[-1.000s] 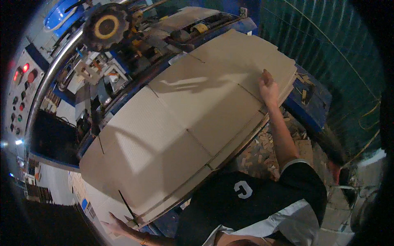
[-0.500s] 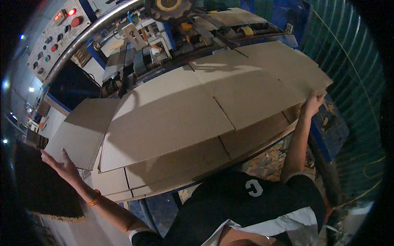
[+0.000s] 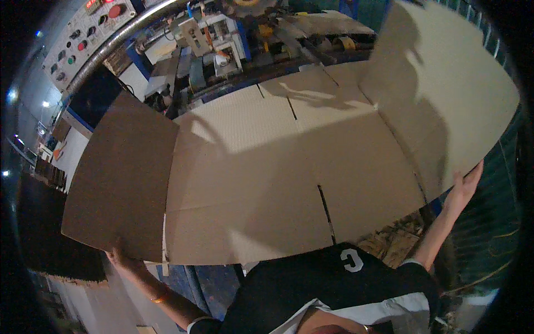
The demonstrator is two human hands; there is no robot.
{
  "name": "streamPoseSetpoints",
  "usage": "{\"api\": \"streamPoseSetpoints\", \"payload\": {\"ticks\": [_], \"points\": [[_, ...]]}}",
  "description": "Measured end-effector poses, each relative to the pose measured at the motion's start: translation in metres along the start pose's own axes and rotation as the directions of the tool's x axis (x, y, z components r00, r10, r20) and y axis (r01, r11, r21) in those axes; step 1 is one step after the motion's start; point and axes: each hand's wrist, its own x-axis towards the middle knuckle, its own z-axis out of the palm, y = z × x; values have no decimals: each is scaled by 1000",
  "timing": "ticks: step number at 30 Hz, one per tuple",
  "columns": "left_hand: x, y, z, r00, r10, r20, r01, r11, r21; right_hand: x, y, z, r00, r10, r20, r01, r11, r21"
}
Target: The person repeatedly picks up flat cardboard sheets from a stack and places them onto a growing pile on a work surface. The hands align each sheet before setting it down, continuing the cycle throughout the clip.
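A large brown cardboard sheet [image 3: 267, 178] lies before me, creased and slotted, with its two end panels folded up. At its left end, my left hand [image 3: 127, 264] grips the lower edge of the darker raised panel [image 3: 119, 178]; most of its fingers are hidden behind the board. My right hand [image 3: 466, 188] holds the lower edge of the tall, pale right panel [image 3: 445, 94], which stands up steeply. Part of the fingers there is behind the panel. The sheet's near edge reaches my shirt, and its far edge lies against the machine.
Beyond the sheet stands a machine with rollers and a metal head [image 3: 225, 53]. A control panel [image 3: 83, 39] with coloured buttons and a curved metal pipe [image 3: 105, 55] are at the upper left. Cardboard scraps [image 3: 397, 242] lie below right, near a green corrugated wall [image 3: 495, 195].
Both end panels have swung up from lying nearly flat. My left hand has moved from beside the board onto its left panel; my right hand has shifted outward and lower with the right panel.
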Motion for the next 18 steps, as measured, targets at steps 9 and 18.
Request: {"api": "streamPoseSetpoints", "payload": {"ticks": [9, 18], "points": [[-106, -31, 73, 574, 78, 815, -612, 702, 364, -107, -35, 59, 296, -310, 903, 471, 870, 144], [-102, -25, 111, 215, -129, 968, -851, 462, 250, -81, -19, 84, 114, -268, 957, 385, 899, 206]]}}
